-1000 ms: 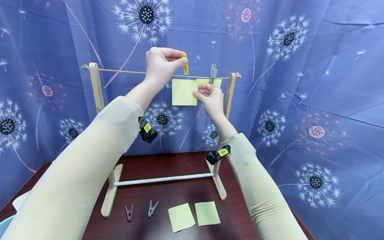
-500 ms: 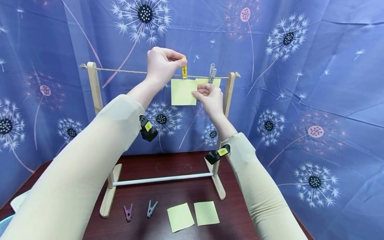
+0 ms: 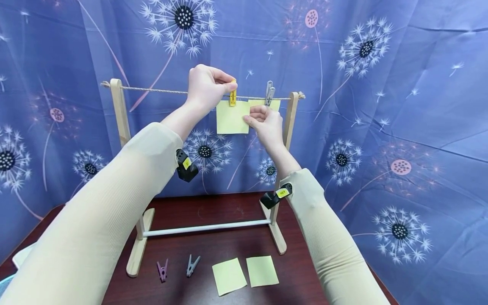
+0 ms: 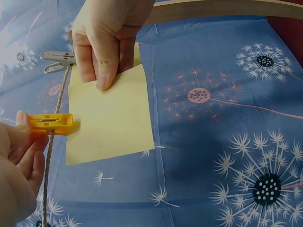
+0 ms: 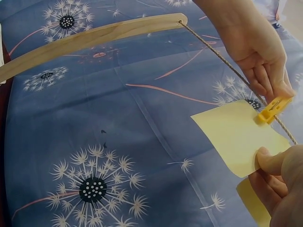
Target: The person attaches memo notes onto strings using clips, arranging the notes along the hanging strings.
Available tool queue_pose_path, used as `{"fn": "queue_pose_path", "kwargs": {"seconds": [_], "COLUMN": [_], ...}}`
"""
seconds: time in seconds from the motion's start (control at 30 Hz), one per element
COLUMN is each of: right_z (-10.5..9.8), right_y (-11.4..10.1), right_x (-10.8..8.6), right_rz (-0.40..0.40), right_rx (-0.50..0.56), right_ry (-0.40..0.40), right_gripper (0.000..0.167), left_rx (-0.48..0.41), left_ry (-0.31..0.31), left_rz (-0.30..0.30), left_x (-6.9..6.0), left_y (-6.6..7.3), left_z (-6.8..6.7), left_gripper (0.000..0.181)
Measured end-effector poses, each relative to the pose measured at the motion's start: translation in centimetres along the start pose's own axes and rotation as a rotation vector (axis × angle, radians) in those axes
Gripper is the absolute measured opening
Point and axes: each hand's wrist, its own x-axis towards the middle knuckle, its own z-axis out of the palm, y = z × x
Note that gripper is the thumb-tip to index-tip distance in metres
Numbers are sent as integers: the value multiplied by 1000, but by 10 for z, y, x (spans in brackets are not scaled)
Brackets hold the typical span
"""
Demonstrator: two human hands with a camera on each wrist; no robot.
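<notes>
My left hand [image 3: 206, 87] pinches a yellow clothespin [image 3: 233, 96] by its upper end. The clothespin straddles the rope [image 3: 160, 90], and its lower tip overlaps the top edge of a yellow paper square [image 3: 232, 118]. With thumb and fingers, my right hand [image 3: 268, 126] holds that paper by its right edge. Both hands also appear around the paper [image 4: 111, 113] in the left wrist view. Just to the right, a grey clothespin [image 3: 269, 94] clips a second yellow paper [image 3: 256, 103] to the rope; my right hand partly hides this paper.
The rope runs between two wooden posts [image 3: 120, 110] joined low down by a white rod [image 3: 206, 229]. On the dark red table [image 3: 213, 207] lie a purple clothespin [image 3: 162, 270], a grey-blue clothespin [image 3: 192, 266] and two yellow paper squares [image 3: 229, 276] [image 3: 262, 271]. A blue dandelion-print curtain [image 3: 343, 106] hangs behind.
My left hand has lowered the yellow clothespin from above the rope onto the rope and the paper's top edge. My right hand has stayed nearly still, holding the paper.
</notes>
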Motion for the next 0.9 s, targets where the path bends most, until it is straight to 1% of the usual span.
{"fn": "queue_pose_path", "kwargs": {"seconds": [0.23, 0.47, 0.6, 0.9], "right_z": [1, 3, 3, 3], "right_y": [0, -1, -1, 0], "right_x": [-1, -3, -4, -1], "right_rz": [1, -6, -5, -6], "right_rx": [21, 38, 46, 45], "right_ry": [-12, -30, -36, -39], "right_gripper": [31, 30, 31, 30], "left_rx": [14, 19, 24, 74], "left_ry": [3, -20, -34, -72], "left_rz": [14, -9, -12, 16], "left_x": [0, -3, -4, -4], "left_y": [-5, -7, -7, -6], "left_z": [1, 4, 3, 2], "left_gripper": [19, 21, 24, 31]}}
